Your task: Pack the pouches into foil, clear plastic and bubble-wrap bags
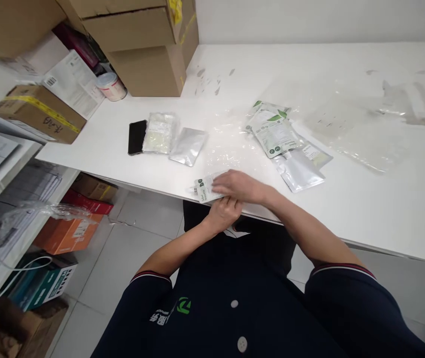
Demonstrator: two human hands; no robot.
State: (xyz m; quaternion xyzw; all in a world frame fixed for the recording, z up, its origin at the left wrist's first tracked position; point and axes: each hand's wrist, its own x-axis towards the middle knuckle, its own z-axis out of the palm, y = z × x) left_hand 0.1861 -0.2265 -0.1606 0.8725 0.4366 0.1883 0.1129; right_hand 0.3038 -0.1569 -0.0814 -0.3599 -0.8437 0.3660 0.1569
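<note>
A white printed pouch (205, 189) lies at the table's front edge, partly covered by my hands. My right hand (239, 186) rests over its right part, palm down, with the fingers close together. Just below, at the edge, my left hand (225, 213) is closed with its fingers curled; what it grips is hidden. Up and to the left are a silver pouch (188, 146), a clear packet (159, 133) and a black phone (137, 137). Green-and-white pouches (275, 133) overlap another silver pouch (299, 170) on the right.
Clear plastic film (362, 134) spreads over the right of the white table (395, 199). Cardboard boxes (153, 69), a round tin (111, 86) and a taped box (41, 113) stand at the back left. A shelf with boxes (71, 232) is below left.
</note>
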